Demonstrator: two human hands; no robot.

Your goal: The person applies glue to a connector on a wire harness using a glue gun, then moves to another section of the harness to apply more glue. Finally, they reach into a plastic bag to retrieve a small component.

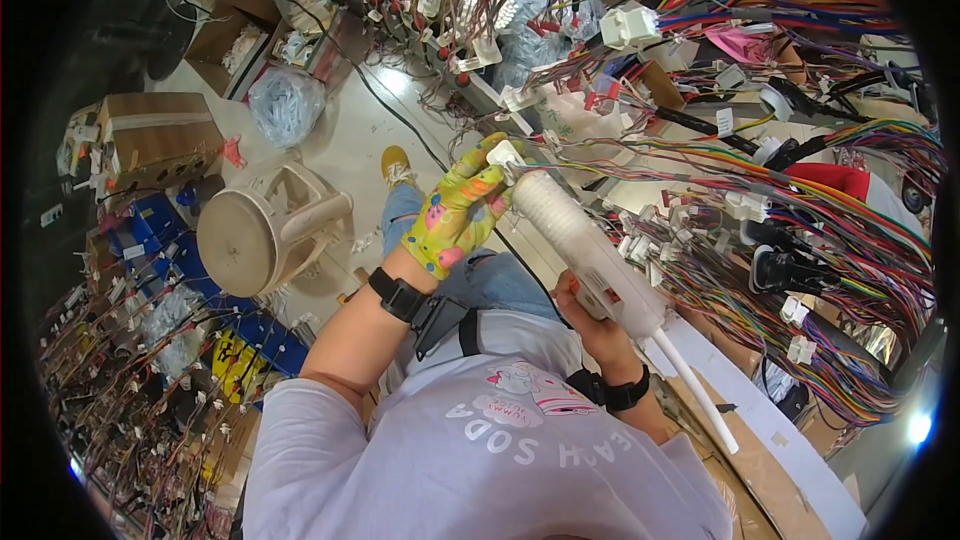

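My left hand (455,210) wears a yellow-green glove with coloured spots. Its fingers pinch a white plastic connector (507,156), from which thin coloured wires (600,162) run off to the right. Bare and lower down, my right hand (598,330) is wrapped round a white cylindrical tool (615,275). That tool has a ribbed end (545,202) close to the connector, and it narrows into a thick white cord or tube (700,395) toward the lower right. My right palm is partly hidden behind the tool body.
Thick bundles of coloured wires (840,155) with white connectors fill the right side. More wiring hangs at the lower left (120,410) by blue bins (160,230). A beige stool (235,240) lies tipped over on the floor, near a cardboard box (160,140) and a clear plastic bag (285,105).
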